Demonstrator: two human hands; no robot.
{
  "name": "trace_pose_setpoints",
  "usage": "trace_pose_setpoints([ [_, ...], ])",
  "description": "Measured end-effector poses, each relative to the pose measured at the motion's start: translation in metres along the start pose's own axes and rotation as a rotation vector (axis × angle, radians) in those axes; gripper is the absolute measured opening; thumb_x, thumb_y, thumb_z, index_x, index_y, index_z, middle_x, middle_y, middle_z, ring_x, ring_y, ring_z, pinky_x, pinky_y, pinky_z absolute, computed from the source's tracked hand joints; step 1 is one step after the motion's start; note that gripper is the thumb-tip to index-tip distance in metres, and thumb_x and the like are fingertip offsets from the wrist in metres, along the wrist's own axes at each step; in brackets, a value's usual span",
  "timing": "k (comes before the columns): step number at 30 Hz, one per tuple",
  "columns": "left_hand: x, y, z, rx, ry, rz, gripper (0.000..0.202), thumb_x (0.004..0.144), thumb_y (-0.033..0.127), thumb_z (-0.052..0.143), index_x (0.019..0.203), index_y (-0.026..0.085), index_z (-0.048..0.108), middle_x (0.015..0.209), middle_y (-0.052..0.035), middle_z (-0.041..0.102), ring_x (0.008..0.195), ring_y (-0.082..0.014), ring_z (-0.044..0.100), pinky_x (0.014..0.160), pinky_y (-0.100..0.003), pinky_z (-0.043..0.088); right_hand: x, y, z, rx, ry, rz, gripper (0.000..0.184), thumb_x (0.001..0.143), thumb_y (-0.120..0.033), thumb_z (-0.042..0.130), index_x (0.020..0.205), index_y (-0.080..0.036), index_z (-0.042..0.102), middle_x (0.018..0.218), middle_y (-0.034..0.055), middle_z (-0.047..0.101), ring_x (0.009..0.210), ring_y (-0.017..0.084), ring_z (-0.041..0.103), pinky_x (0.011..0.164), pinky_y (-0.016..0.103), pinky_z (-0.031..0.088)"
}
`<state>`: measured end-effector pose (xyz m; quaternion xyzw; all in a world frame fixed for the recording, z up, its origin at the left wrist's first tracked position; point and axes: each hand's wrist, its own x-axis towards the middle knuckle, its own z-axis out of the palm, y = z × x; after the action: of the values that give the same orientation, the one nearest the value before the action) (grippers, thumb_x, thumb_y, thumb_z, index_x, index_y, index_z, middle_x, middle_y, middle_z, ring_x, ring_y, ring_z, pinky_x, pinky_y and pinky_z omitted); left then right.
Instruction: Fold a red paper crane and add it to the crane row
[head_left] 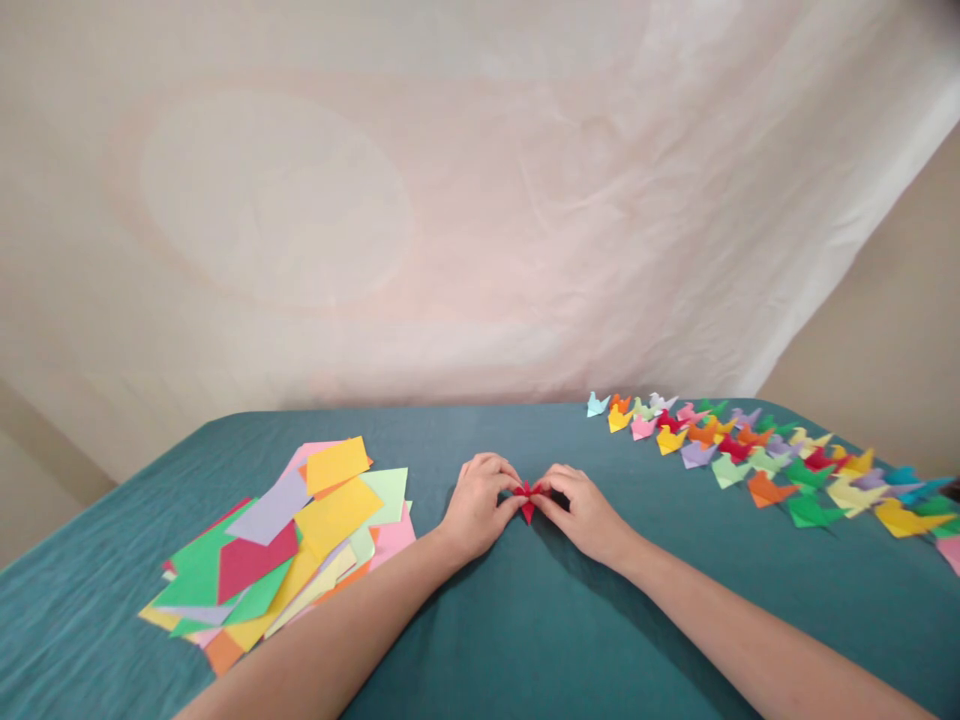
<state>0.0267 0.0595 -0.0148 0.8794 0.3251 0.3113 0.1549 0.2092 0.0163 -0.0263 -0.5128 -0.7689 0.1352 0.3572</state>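
Observation:
A small red folded paper piece (528,503) is held between both hands over the middle of the table. My left hand (481,505) pinches its left side between thumb and fingers. On the other side, my right hand (581,512) grips it in the same way, fingers closed. The piece has a point facing down toward me and a smaller tip at the top. Its side edges are hidden under the fingertips.
Loose coloured paper sheets (259,578) lie in a spread pile at the left, partly behind my left forearm. Several rows of folded paper birds (739,450) stand at the right. A teal cloth (480,640) covers the table; a pale sheet (465,200) hangs behind.

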Motion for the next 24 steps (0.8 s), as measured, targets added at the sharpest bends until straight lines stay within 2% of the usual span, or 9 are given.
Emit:
trace_pose_setpoints([
  [9, -0.0012, -0.0053, 0.0039, 0.037, -0.027, -0.042, 0.009, 0.072, 0.031, 0.071, 0.079, 0.025, 0.071, 0.096, -0.0014, 0.062, 0.100, -0.0207, 0.050, 0.090, -0.036, 0.037, -0.0008, 0.0035, 0.0012, -0.098, -0.043, -0.002, 0.005, 0.082, -0.023, 0.060, 0.083, -0.022, 0.065, 0.082, 0.0008, 0.059, 0.082, 0.017, 0.054, 0.076, 0.032, 0.035],
  [16, -0.0018, -0.0048, 0.0024, 0.043, -0.055, -0.052, 0.020, 0.070, 0.038, 0.071, 0.086, 0.027, 0.069, 0.099, -0.0019, 0.060, 0.102, -0.0220, 0.049, 0.090, -0.036, 0.036, 0.0001, 0.0081, 0.0019, -0.127, -0.050, 0.043, 0.015, 0.078, -0.029, 0.064, 0.091, -0.028, 0.070, 0.084, 0.0024, 0.056, 0.084, 0.019, 0.052, 0.077, 0.034, 0.037],
  [24, -0.0023, -0.0075, -0.0002, 0.026, -0.135, -0.058, 0.041, 0.066, 0.047, 0.072, 0.100, 0.026, 0.065, 0.106, -0.0038, 0.058, 0.106, -0.0246, 0.048, 0.092, -0.037, 0.036, -0.0018, 0.0081, -0.0024, -0.178, -0.092, 0.055, 0.027, 0.075, -0.040, 0.065, 0.101, -0.033, 0.068, 0.086, 0.0023, 0.054, 0.085, 0.020, 0.050, 0.077, 0.036, 0.037],
])
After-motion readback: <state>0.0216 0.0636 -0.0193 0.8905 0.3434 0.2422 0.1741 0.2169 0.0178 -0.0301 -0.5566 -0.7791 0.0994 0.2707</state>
